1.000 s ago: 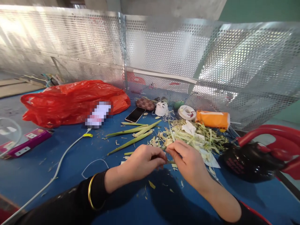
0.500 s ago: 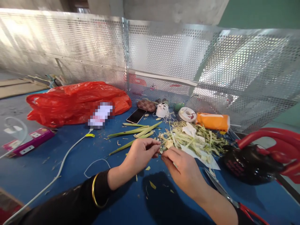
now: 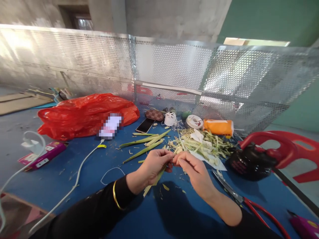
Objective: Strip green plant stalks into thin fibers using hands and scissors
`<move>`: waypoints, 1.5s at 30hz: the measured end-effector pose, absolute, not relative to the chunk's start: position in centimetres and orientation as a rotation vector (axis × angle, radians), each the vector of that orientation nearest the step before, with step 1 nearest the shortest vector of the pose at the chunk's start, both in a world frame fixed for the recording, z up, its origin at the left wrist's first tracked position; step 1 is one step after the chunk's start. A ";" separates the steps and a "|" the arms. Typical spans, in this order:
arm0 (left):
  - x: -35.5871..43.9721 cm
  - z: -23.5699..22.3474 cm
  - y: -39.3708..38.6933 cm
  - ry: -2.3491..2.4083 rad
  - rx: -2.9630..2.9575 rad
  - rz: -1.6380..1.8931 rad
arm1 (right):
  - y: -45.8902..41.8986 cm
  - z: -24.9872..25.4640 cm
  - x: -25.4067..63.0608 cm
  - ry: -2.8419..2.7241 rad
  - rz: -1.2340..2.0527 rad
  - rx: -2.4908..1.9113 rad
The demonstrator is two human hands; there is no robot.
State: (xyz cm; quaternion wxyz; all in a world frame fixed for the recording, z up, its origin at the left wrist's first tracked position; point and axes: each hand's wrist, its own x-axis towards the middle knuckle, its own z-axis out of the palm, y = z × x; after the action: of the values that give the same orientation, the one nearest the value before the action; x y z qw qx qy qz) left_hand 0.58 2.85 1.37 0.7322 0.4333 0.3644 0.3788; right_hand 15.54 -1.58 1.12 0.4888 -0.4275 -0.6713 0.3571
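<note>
My left hand is closed round a thin green stalk, whose pale frayed end sticks out below the fingers. My right hand pinches at the upper end, its fingertips against those of the left; what lies between the tips is mostly hidden. Just beyond the hands, several long green leaf-like stalks lie on the blue table. To their right spreads a heap of pale green shreds and peelings, partly on white paper. Red-handled scissors lie open beside my right forearm.
A red plastic bag, a phone on a white cable and a purple box are left. Behind stand a dark phone, checkered case, tape roll and orange packet. A glossy black container is right.
My hands have come together, and a green stalk now shows beneath my left hand. The view has tilted up and shifted, uncovering more of the scissors.
</note>
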 end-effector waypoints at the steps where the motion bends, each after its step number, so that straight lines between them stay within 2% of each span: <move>1: 0.8 1.1 2.6 0.810 0.965 0.840 | -2.1 1.0 15.6 -1.634 0.839 -1.059; 9: 2.8 -0.6 0.2 0.872 1.026 0.828 | -6.4 0.1 16.4 -1.719 0.717 -1.022; 19: 3.1 1.3 -1.8 0.924 0.769 0.529 | -6.6 -0.4 17.8 -1.336 0.848 -1.035; 27: 3.1 -0.2 -2.1 0.960 0.520 0.545 | -6.7 -0.6 18.3 -1.213 1.005 -1.023; 37: 3.3 1.7 -1.8 0.881 0.375 0.586 | -6.6 -0.2 19.0 -1.581 0.749 -1.294; 45: 4.3 0.8 -2.2 0.870 0.412 0.579 | -6.1 -1.2 18.1 -1.268 0.990 -1.315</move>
State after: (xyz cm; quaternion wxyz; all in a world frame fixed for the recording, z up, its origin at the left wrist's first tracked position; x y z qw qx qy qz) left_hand 4.35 -2.22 0.85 0.8463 0.1955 0.4124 0.2747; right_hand 18.13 -6.13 -1.16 0.5072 -0.5453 -0.5260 0.4108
